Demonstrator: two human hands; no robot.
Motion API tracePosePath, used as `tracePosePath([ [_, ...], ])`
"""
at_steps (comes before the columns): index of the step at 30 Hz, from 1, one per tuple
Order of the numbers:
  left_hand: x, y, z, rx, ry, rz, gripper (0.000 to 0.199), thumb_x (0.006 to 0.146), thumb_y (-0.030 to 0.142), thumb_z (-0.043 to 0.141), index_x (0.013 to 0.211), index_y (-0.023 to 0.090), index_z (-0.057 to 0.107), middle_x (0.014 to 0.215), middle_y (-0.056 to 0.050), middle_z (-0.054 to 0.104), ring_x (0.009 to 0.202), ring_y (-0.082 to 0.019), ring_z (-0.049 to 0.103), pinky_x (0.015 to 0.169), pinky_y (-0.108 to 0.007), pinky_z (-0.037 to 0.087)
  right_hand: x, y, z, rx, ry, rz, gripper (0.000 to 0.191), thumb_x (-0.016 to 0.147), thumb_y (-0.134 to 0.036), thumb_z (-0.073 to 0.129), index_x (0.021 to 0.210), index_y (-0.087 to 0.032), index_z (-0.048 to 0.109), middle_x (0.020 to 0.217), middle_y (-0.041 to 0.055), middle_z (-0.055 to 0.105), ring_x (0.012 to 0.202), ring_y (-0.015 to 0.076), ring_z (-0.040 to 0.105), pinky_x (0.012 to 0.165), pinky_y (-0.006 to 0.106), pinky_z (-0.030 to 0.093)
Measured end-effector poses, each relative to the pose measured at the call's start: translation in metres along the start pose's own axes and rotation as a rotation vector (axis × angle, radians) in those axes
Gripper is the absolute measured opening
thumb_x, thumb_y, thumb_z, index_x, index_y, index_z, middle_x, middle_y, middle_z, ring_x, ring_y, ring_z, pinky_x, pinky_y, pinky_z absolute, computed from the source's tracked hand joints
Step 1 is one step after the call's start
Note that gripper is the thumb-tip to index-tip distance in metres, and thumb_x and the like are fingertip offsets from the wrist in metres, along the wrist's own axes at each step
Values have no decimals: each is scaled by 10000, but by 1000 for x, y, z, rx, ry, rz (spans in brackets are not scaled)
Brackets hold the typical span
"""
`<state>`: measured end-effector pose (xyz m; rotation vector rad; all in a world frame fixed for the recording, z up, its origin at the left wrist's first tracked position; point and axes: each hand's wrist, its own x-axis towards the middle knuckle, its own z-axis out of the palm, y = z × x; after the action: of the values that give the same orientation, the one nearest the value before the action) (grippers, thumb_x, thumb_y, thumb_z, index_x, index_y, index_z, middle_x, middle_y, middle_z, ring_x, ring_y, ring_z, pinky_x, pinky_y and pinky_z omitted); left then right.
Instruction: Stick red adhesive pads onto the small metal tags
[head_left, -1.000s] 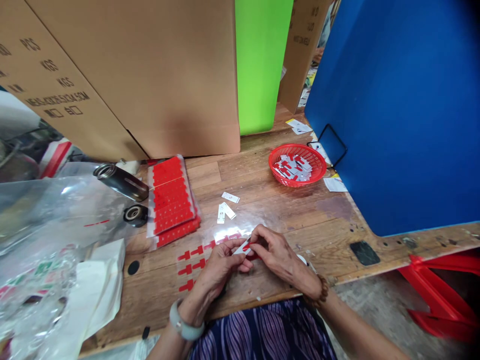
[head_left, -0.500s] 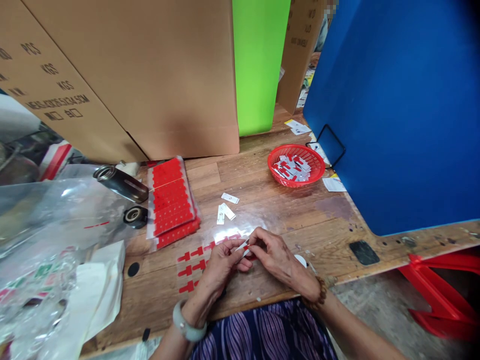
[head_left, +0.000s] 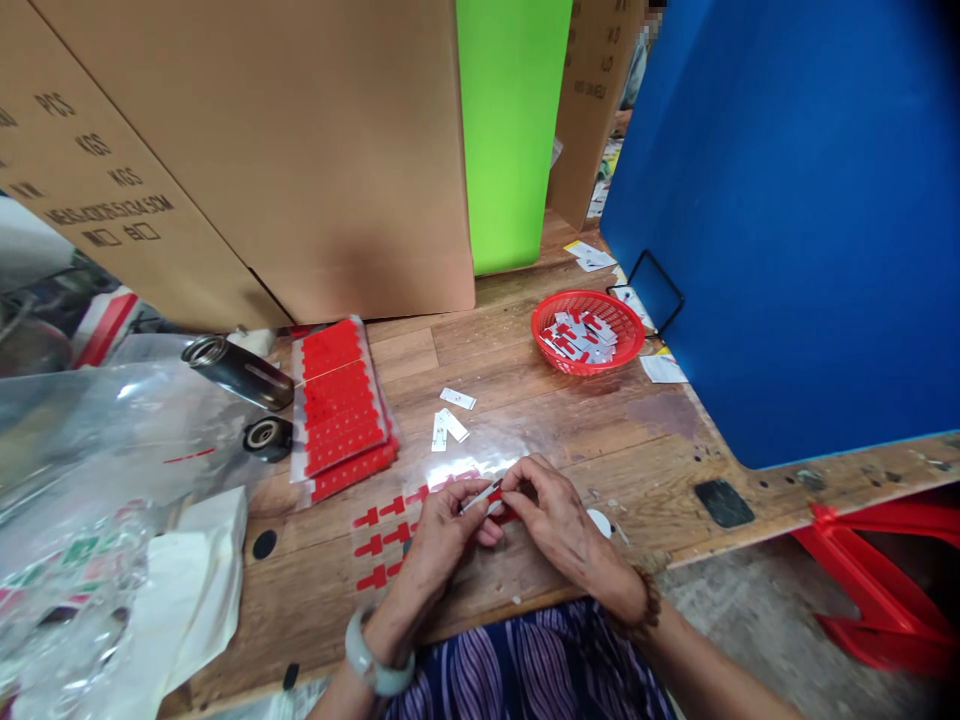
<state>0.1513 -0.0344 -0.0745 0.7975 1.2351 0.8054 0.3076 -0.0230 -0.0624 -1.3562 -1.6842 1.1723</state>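
Observation:
My left hand (head_left: 450, 525) pinches a small white card (head_left: 480, 497) above the table. At the card's right end, the fingers of my right hand (head_left: 551, 510) are pinched together, with a bit of red showing by the fingertips. Exactly what the right fingers grip is partly hidden. Beneath both hands lies a clear sheet with red T-shaped stickers (head_left: 369, 546). Just beyond it, a few loose white cards (head_left: 452, 424) rest on the wood. Farther back to the right, a red plastic basket (head_left: 634, 345) holds many white cards with red pieces on them.
Stacked red sticker sheets (head_left: 341, 400) lie at left, beside a dark flask (head_left: 247, 375) and its cap (head_left: 268, 436). Plastic bags (head_left: 82, 560) cover the far left. Cardboard (head_left: 300, 150), a green panel (head_left: 510, 140) and a blue panel (head_left: 795, 230) stand upright behind.
The card between my hands has tilted slightly, and the fingers have shifted a little at its right end. The whole view has moved slightly; the other things stay in place.

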Motion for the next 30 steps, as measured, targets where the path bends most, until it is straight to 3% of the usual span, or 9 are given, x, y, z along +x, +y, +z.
tracePosePath([
  [7,-1,0,-1,-4,-1,-25,491,671,411,742,1012,68,655,707,-83,697,532,-121,613,545,-218,478,3,4,1,27,-38,51,115,842,-124,464,771,-199,515,723,-26,556,680,132,520,647,253,377],
  [17,-3,-1,-2,-7,-25,-35,473,704,392,727,1046,72,661,697,-73,687,536,-112,604,567,-216,478,3,9,8,-171,4,-33,103,850,-124,479,798,-206,511,786,-1,578,768,163,534,718,291,373],
  [30,-3,3,-3,27,-12,-34,519,688,400,735,1063,51,647,639,-57,668,511,-112,586,559,-221,461,1,7,11,-259,21,-69,130,869,-99,458,810,-200,513,808,-1,578,783,167,515,780,317,344],
])
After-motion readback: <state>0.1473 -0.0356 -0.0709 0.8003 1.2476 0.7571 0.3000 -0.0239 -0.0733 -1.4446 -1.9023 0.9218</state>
